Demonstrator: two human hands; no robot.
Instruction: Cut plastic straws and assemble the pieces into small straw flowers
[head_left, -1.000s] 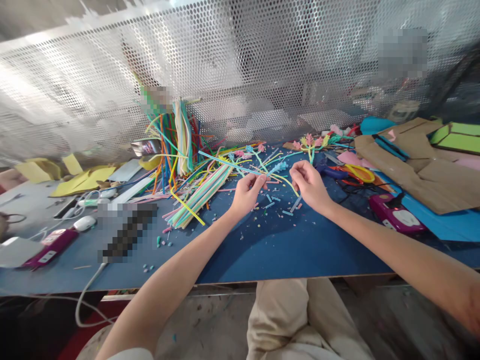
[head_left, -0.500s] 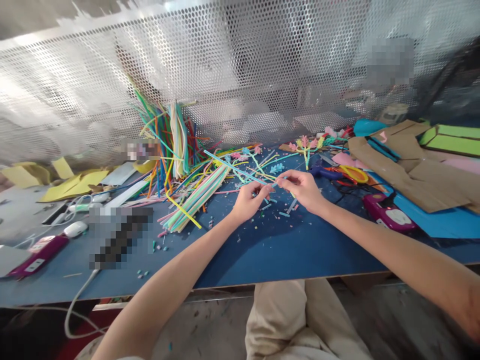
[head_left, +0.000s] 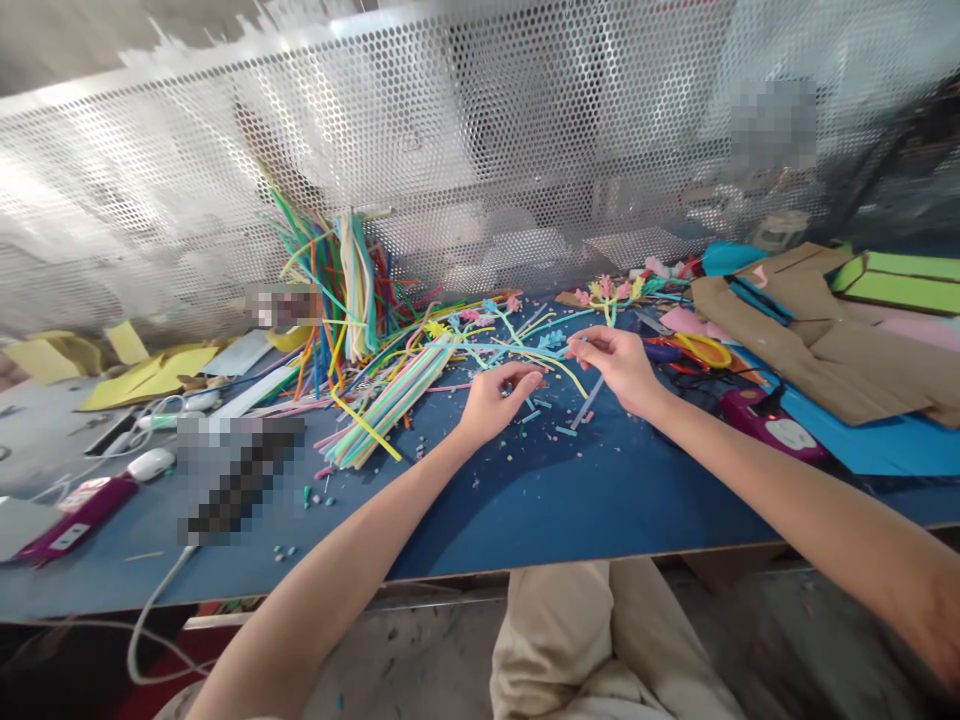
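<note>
Hands work low over the blue table (head_left: 570, 500), both arms stretched forward from the near edge. The left hand (head_left: 495, 398) is curled palm down, fingertips pinching a small blue straw piece (head_left: 508, 390) just above the table. The right hand (head_left: 619, 360), beside it and slightly farther back, pinches the end of a thin blue straw (head_left: 525, 347) that runs left toward the straw pile (head_left: 390, 395). Cut bits (head_left: 559, 430) litter the table between the hands. Scissors (head_left: 701, 347) lie just right of the right hand.
</note>
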